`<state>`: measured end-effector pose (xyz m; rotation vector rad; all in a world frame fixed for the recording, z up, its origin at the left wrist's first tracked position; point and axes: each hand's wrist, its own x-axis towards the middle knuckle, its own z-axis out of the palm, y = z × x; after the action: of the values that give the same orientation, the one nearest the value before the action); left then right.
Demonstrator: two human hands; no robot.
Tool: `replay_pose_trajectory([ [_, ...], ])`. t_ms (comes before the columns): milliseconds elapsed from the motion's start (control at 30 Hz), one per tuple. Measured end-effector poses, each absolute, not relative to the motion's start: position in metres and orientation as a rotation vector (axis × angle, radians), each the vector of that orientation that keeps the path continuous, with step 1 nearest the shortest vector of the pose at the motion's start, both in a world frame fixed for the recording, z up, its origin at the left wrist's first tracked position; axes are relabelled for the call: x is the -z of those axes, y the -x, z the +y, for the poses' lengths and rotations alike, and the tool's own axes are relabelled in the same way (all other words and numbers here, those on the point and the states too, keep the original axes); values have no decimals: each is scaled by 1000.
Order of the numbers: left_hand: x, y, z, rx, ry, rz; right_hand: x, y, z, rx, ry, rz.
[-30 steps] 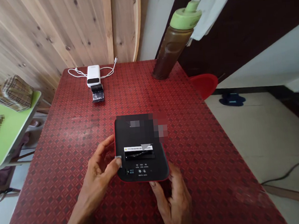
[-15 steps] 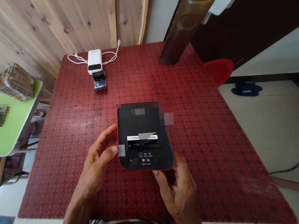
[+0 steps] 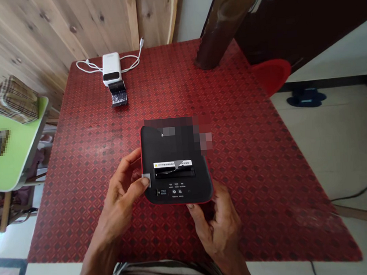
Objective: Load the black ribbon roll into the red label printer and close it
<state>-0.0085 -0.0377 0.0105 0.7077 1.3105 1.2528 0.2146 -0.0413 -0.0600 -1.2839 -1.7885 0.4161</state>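
Observation:
Between my hands is a boxy receipt printer, black on top with red sides. Its top has a paper slot, a white warning strip and small buttons near the front edge; parts of the picture there are blurred out. My left hand grips its left side, thumb by a grey tab at the edge and fingers behind. My right hand holds the front right corner, thumb at the front edge and fingers partly hidden along the right side.
On the red patterned table lie a white power bank with its cable and a small black piece. A tall brown bottle stands at the back right. To the left is a green table with a plaid bag.
The view has shifted slightly, so the table items sit a little higher and the bottle's green cap is out of frame. Both hands keep their hold on the printer.

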Motion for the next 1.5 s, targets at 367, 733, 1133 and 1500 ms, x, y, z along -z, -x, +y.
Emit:
replay_pose_trajectory([
  [367, -10, 1, -36, -1269, -682, 1391, 60, -212, -41, -444, 1244, -1774],
  [733, 11, 11, -38, -1324, -828, 1298, -29, -219, 53, -192, 888, -2092],
  [1133, 14, 12, -37, -1329, -853, 1280, -69, -138, 98, -355, 1208, -3062],
  [1500, 12, 11, -36, -1309, -840, 1258, -63, -123, 103, -303, 1318, -3064],
])
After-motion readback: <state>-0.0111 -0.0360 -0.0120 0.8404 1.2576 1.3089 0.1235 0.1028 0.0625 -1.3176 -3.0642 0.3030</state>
